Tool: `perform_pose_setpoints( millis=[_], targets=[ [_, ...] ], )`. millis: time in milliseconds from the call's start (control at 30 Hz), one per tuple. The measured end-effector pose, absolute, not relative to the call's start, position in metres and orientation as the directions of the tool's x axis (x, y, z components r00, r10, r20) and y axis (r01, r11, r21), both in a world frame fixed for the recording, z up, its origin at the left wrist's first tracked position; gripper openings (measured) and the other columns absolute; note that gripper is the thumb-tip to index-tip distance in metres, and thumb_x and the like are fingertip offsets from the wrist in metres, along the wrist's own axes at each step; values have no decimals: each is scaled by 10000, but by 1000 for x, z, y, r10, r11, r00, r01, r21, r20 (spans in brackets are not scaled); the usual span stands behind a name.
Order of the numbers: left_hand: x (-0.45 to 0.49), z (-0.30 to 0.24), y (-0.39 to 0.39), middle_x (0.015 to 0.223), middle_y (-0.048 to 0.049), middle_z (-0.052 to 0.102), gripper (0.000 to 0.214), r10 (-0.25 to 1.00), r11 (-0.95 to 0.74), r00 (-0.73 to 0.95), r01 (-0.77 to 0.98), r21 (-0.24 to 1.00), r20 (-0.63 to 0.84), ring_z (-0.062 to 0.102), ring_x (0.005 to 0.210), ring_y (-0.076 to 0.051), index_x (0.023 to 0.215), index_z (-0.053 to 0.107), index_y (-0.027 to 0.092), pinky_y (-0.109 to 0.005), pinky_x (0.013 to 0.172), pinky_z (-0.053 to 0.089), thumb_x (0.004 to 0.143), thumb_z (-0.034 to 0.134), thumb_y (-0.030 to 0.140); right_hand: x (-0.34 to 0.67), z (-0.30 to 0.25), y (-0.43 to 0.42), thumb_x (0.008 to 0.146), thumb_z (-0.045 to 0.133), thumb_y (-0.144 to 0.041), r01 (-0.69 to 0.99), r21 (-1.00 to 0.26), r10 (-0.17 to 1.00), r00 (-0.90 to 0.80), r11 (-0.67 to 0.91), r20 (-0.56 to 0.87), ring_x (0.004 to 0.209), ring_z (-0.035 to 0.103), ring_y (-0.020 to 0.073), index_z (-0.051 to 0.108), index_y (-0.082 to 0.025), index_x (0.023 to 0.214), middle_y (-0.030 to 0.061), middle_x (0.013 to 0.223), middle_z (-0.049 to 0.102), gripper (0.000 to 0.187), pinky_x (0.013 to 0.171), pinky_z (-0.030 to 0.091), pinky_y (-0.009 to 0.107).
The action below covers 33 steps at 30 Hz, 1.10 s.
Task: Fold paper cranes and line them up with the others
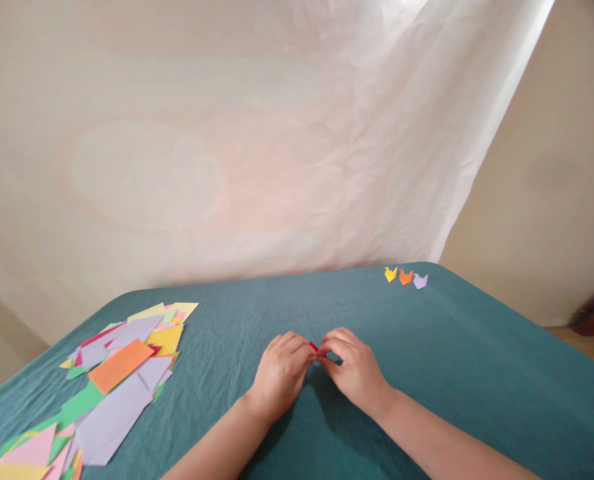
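A small piece of red folded paper [314, 347] is pinched between my two hands, low over the middle of the table. My left hand [285, 367] grips its left side, with the fingers curled together. On the other side, my right hand [353, 365] pinches it between thumb and forefinger. Most of the paper is hidden by the fingers, so its exact folded shape cannot be made out.
A green cloth covers the table [257, 300]. Loose coloured paper sheets [121, 367] lie heaped along the left side. At the far right edge sit yellow [391, 274], orange [405, 277] and lilac [421, 281] folded paper birds. A pale sheet [277, 167] hangs behind.
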<state>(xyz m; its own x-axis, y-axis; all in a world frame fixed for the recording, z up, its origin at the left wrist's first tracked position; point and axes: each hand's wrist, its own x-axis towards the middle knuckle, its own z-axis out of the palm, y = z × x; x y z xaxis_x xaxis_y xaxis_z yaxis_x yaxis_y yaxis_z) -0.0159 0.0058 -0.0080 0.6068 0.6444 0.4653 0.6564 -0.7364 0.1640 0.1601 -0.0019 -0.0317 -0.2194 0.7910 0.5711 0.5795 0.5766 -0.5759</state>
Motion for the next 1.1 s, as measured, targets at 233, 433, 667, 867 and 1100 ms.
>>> perform_pose_setpoints(
  millis=[233, 433, 667, 867, 1100],
  targets=[
    [-20, -10, 9, 786, -38, 578, 188, 664, -693, 595, 717, 76, 453, 505, 775, -180, 749, 555, 176, -310, 706, 387, 908, 458, 198, 161, -35, 2, 765, 672, -117, 611, -560, 796, -206, 559, 570, 827, 560, 174, 630, -208, 745, 9, 814, 631, 102, 754, 437, 283],
    [-18, -10, 8, 731, -30, 570, 171, 661, -692, 591, 718, 72, 463, 499, 742, -179, 699, 536, 170, -308, 673, 357, 865, 501, 147, 160, -32, 2, 775, 659, -109, 607, -548, 787, -228, 576, 573, 829, 561, 178, 619, -206, 721, 11, 804, 637, 117, 755, 432, 286],
    [-24, -11, 12, 730, -24, 622, 165, 787, -602, 382, 649, 465, 484, 555, 760, -169, 683, 629, 185, -290, 731, 392, 818, 544, 142, 162, -32, 4, 827, 602, -183, 458, -712, 831, -123, 532, 542, 867, 581, 164, 622, -218, 924, 28, 947, 633, 105, 683, 450, 249],
    [-26, -20, 22, 699, -27, 669, 144, 967, -256, 107, 458, 851, 233, 600, 676, -167, 673, 654, 176, -255, 642, 431, 766, 627, 282, 165, -31, 5, 861, 543, -242, 447, -792, 903, -99, 415, 417, 776, 593, 151, 652, -213, 843, 9, 827, 652, 114, 632, 425, 235],
    [-18, -27, 22, 679, -29, 646, 201, 972, -213, 148, 218, 952, 184, 572, 656, -142, 678, 634, 150, -227, 633, 428, 751, 659, 335, 163, -28, 1, 844, 548, -224, 431, -802, 910, -154, 413, 385, 748, 596, 143, 668, -208, 836, 1, 797, 664, 122, 605, 403, 222]
  ],
)
